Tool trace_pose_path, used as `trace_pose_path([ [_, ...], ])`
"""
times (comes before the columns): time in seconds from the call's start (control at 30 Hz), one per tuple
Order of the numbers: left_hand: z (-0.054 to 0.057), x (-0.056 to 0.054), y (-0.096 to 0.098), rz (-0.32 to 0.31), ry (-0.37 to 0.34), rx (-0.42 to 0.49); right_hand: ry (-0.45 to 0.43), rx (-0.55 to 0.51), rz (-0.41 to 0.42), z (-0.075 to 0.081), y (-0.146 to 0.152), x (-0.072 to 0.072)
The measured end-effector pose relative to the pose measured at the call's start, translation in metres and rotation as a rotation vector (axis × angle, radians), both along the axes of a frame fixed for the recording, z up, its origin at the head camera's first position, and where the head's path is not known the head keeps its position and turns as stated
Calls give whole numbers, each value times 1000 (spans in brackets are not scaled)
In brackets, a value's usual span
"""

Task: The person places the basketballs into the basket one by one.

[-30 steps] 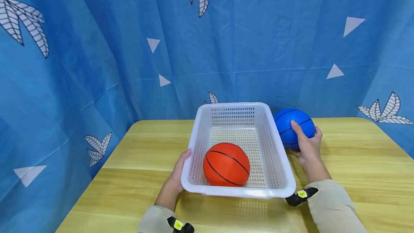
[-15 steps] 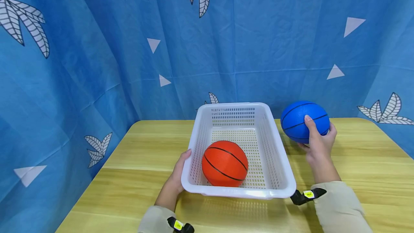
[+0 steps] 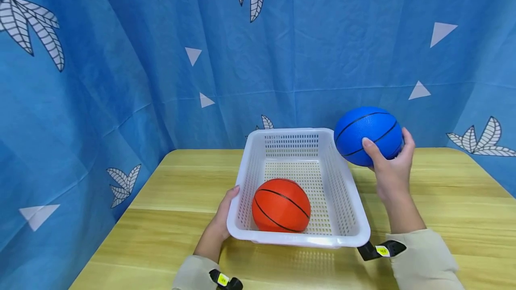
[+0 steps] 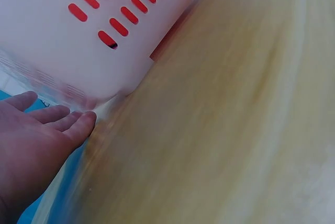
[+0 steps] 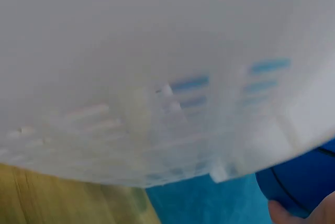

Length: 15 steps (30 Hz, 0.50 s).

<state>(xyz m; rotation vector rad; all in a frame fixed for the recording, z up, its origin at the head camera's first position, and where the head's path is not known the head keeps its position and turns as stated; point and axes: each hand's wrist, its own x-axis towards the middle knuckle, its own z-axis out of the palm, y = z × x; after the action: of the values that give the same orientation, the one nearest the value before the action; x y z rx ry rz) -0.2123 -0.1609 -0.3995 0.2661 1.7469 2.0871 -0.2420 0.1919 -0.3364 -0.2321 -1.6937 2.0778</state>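
Note:
A white perforated plastic basket stands on the table with a red mini basketball inside, towards its near left. My left hand rests against the basket's left side, its thumb by the rim. In the left wrist view, the fairly straight fingers of that hand touch the lower basket wall. My right hand grips a blue mini basketball, raised beside the basket's far right corner. The thumb lies on the near face of the blue ball; most other fingers are hidden behind it. In the right wrist view the basket wall covers much of the scene.
Beneath the basket lies a light wood-grain table. A blue curtain with white leaves and triangles hangs right behind the table's far edge and along the left. Basket walls rise between the two balls.
My right hand has lifted the blue basketball off the table, first rightwards, then up and back left towards the basket rim. The red basketball rocked slightly. My left hand stayed put.

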Motion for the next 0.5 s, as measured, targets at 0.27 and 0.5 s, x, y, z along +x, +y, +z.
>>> trace_pose_path([
  [0.27,-1,0,0,17,-8,11,42,390,32,-1,-18,6],
  [0.5,0,-1,-1,10,1,3,119,586,96,-9,-31,7],
])
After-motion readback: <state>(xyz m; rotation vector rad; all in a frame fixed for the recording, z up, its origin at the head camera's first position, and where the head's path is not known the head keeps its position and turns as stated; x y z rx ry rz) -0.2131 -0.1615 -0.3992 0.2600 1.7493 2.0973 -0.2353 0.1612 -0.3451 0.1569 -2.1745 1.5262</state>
